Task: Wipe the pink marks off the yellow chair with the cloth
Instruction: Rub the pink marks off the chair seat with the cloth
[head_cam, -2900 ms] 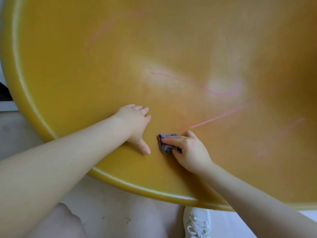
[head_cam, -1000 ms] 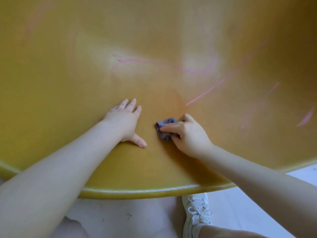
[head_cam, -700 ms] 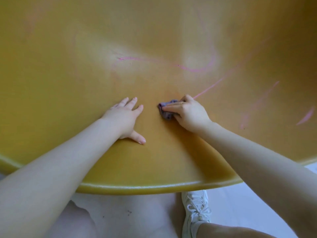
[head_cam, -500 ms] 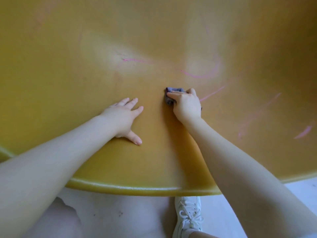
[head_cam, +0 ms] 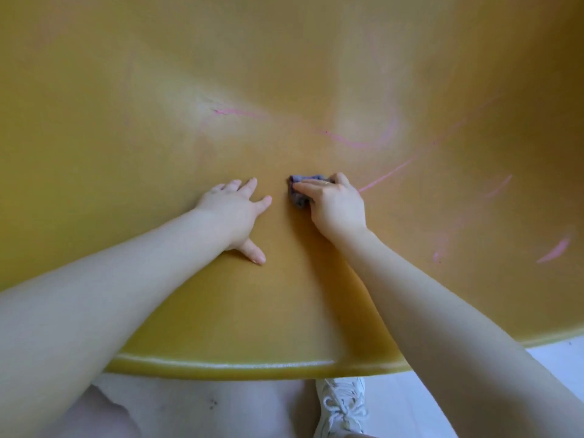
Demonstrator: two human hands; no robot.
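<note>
While our right hand [head_cam: 336,205] keeps its grip curled round a small bunched purple-grey cloth [head_cam: 300,189], thumb and fingers pinching it against the yellow chair [head_cam: 284,58], the wad sits pressed to the seat shell just beside the near end of a straight pink streak [head_cam: 388,173] that runs up and away to the right. Our left hand [head_cam: 235,213] holds nothing: its fingers lie straight and spread, palm flat on the chair just left of the cloth, thumb pointing back toward the rolled front rim [head_cam: 221,366]; we judge it is bracing the shell.

Around the cloth the plastic looks free of pink, so that patch seems done. Much is left, though. Beyond the straight streak, a curved pink line [head_cam: 373,142] loops round a pale glare patch further up, and a short bright dash [head_cam: 227,112] lies up to the left. Well off to the right sit fainter marks [head_cam: 499,186], a pale vertical smear [head_cam: 442,245] and a bold pink dash [head_cam: 554,249] near the edge. By our reckoning the job is in its early part, with the streak beside the cloth the likeliest next target.

Below the rim we see pale floor [head_cam: 395,406] and a white laced shoe [head_cam: 343,406].
</note>
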